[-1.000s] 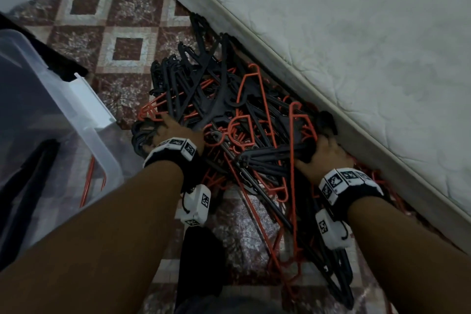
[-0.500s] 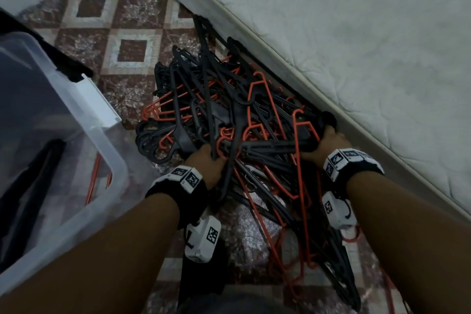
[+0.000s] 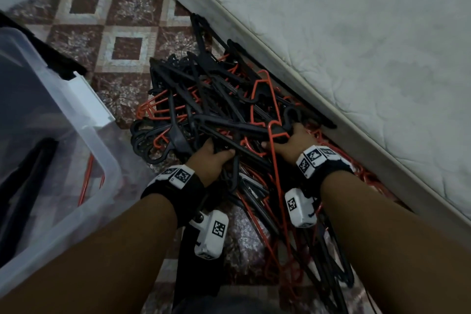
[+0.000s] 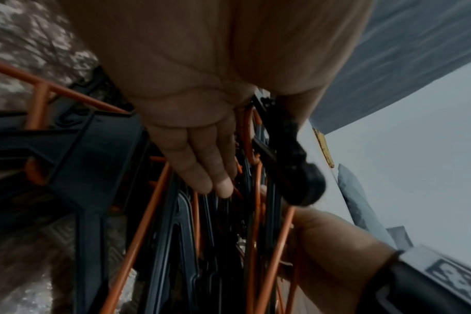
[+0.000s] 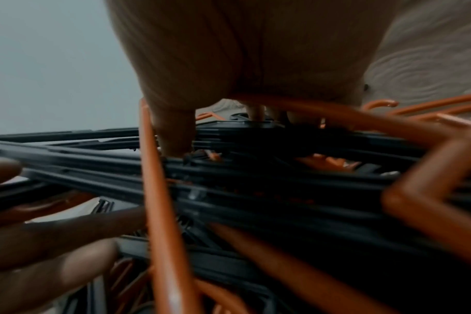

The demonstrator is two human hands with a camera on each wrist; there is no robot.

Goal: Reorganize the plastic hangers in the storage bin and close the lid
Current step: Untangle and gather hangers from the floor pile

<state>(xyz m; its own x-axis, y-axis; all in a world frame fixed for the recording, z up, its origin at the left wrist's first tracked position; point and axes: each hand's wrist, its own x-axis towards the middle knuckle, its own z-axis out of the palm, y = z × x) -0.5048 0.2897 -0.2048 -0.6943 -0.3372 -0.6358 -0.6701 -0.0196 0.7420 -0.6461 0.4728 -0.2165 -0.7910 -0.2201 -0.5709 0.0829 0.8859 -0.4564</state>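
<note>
A tangled bundle of black and orange plastic hangers (image 3: pixel 216 115) lies on the patterned floor between the bin and the mattress. My left hand (image 3: pixel 211 158) grips the bundle's near left side, fingers curled round black bars (image 4: pixel 202 165). My right hand (image 3: pixel 290 140) grips its right side, fingers round black and orange bars (image 5: pixel 175 136). The clear storage bin (image 3: pixel 84 135) stands open at the left, with a black hanger and an orange one inside. No lid shows.
A white mattress (image 3: pixel 356 58) runs diagonally along the right, close against the hangers. More orange hangers (image 3: pixel 369 178) lie under my right forearm. Brown and cream tiled floor (image 3: pixel 122 33) stretches beyond the pile. A dark object lies between my forearms.
My left hand slid from the pile's far left to its near middle and took hold there. The right hand keeps its grip, and the pile has drawn together between both hands.
</note>
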